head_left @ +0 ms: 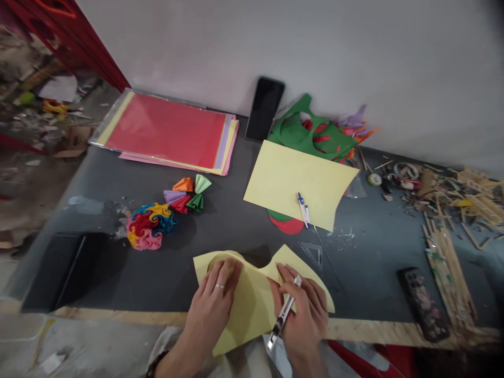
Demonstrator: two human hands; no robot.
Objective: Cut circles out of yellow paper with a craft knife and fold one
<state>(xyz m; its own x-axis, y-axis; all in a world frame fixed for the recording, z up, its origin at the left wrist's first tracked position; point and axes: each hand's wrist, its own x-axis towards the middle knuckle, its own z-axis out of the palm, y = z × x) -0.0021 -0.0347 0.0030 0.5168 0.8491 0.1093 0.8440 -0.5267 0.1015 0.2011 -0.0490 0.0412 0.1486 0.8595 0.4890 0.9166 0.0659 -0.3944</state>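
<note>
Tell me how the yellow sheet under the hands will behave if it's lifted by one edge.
The yellow sheet looks thin, and its near part hangs past the table edge, so it would probably flop rather than stay stiff. The left hand presses it flat, which suggests it slides easily on the dark top. The cut-out notch likely makes it tear-prone there.

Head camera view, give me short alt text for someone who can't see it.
Two bare hands work a yellow foam sheet at a dark table's near edge: the left hand presses it flat, the right hand grips a utility knife. Beyond lie coloured paper sheets and a compass.
</note>
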